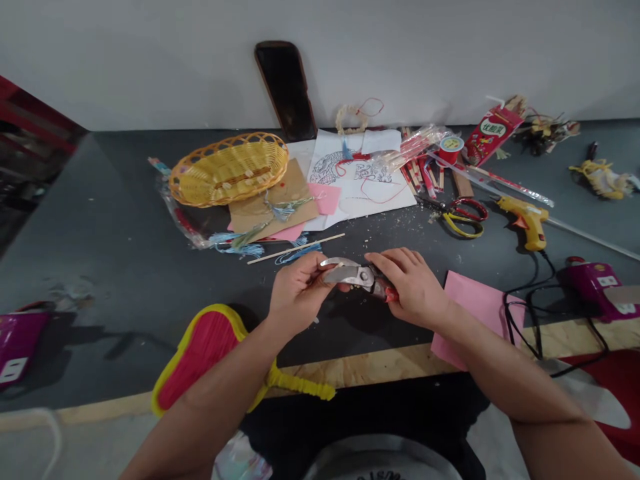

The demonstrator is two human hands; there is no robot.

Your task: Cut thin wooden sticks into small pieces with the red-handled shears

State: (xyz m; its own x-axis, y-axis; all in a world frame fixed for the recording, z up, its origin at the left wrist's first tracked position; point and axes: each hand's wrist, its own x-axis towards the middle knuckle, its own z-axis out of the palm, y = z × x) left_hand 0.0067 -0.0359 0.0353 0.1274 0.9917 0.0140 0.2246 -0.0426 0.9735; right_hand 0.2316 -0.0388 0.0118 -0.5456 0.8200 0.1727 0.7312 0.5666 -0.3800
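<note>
Dark grey surface [140,280] is running up to a pale wall [165,67], with craft supplies lying mostly along its far side. Near the middle, the pruning shears [364,276] are hanging just above it, between both hands, their metal blades pointing to the left. Right-hand [417,290] fingers are clamping around the red-tipped handles. Left-hand [300,290] fingers are curling in beside the blades, thumb and forefinger drawing close together; whether they are pinching a small piece or resting on the metal, I cannot tell.

Judging by looks, the shears are probably feeling fairly heavy for their size, stiff and hard, with smooth blades offering a slippery, sharp hold. Their handles are providing the safest grip, behind the pivot; fingers near the blades are needing to keep clear of the edges.

Beyond the left hand, a thin stick [296,249] is lying slantwise, looking light, stiff and easily snapped, and best taken near its middle. A wicker basket [265,155] is sitting farther back, scissors [467,217] and a yellow glue gun [529,223] are lying to the right, and pink paper [473,297] is lying beneath the right forearm.
</note>
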